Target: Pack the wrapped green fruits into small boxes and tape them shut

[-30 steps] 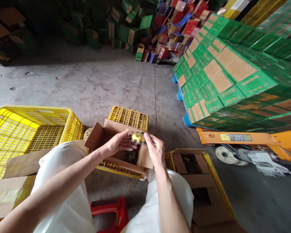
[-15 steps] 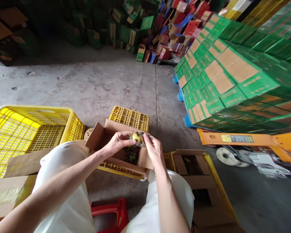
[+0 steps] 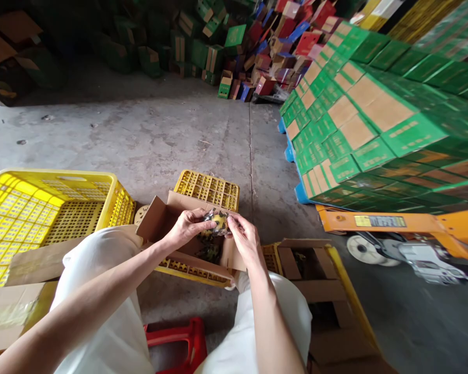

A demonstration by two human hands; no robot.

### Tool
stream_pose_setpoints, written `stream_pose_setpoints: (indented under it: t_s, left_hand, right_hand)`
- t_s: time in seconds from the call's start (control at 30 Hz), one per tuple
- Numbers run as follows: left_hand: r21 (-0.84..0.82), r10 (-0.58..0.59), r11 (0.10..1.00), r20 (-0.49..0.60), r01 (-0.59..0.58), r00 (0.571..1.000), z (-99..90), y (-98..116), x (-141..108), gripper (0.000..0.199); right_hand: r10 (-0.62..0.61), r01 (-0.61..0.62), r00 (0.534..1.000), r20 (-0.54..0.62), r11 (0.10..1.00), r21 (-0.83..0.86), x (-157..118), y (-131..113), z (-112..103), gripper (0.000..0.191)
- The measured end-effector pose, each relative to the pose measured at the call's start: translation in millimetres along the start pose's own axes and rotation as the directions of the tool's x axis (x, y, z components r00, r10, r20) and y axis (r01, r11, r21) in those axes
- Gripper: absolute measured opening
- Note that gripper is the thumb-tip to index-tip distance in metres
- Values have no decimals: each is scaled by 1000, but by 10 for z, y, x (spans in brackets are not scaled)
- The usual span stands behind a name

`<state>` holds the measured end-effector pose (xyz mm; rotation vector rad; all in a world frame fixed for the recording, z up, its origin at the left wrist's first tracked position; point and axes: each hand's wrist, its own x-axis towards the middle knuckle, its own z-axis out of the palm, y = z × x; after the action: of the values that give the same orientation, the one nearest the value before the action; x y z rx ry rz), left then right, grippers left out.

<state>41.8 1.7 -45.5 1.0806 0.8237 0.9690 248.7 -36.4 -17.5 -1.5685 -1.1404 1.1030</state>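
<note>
Between my hands is a wrapped yellow fruit (image 3: 219, 222), round, in a shiny clear film with dark green patches; its exact kind is not plain. My left hand (image 3: 190, 226) pinches the film on the fruit's left side. My right hand (image 3: 245, 236) closes on its right edge with thumb and fingers. Both are held over an open cardboard box (image 3: 159, 221), where more dark-patterned packets (image 3: 210, 253) lie inside, partly shaded. The box rests on an upturned yellow crate (image 3: 208, 188) between my knees.
A big yellow basket (image 3: 113, 202) stands at left. On the right are more open cartons (image 3: 322, 291), an orange pallet jack (image 3: 378, 221) and green boxes (image 3: 351, 130) stacked on a blue pallet (image 3: 302, 193). A red stool (image 3: 195, 337) is below me. Loose boxes (image 3: 273, 52) are heaped behind.
The film around the fruit has shifted and bunches more on the left. Both hands keep their hold, with the fingers slightly moved.
</note>
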Motion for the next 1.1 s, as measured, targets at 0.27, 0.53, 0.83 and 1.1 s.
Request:
stream_pose_setpoints:
  t_s: [0.27, 0.53, 0.83, 1.1]
  left_hand:
    - [-75, -29, 997, -21, 28, 999, 15, 50, -8, 36]
    - [-416, -244, 893, -127, 172, 961, -19, 51, 43, 43]
    - [-495, -320, 830, -42, 259, 947, -21, 57, 37, 48]
    - [-355, -232, 884, 230, 304, 945, 55, 143, -50, 58]
  right_hand:
    - [8, -10, 1000, 29, 998, 61, -25, -23, -2, 56]
    - [-23, -4, 987, 162, 986, 168, -110, -218, 5, 61]
    - [-85, 21, 976, 201, 954, 300, -122, -207, 34, 79]
    - [-36, 24, 998, 56, 979, 201, -79, -164, 10, 45]
